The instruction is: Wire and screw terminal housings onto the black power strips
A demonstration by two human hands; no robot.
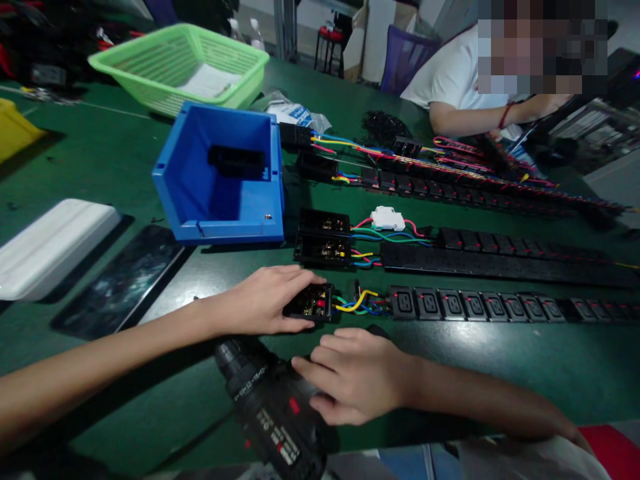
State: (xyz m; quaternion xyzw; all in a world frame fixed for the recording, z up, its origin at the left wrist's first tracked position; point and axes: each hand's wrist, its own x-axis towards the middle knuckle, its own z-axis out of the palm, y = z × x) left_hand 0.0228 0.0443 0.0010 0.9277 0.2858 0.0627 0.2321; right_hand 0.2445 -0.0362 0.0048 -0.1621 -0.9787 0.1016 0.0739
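Note:
My left hand [273,300] grips a small black box [317,303] with metal terminals inside, thumb and fingers on its two sides. Yellow, green and blue wires [356,303] run from the box to a long black socket strip [453,305]. Nearer to me, a black power drill [280,413] lies on the green table. My right hand [357,377] is just beside the drill's body, fingers bent and a little apart; whether it touches the drill is unclear, and nothing shows in its grasp.
A blue bin [225,230] holds a black part. Behind it stands a green basket [180,53]. More socket strips [500,267] lie beyond. A phone-like dark slab [120,283] and white case [55,247] are at left. A person [455,80] sits across the table.

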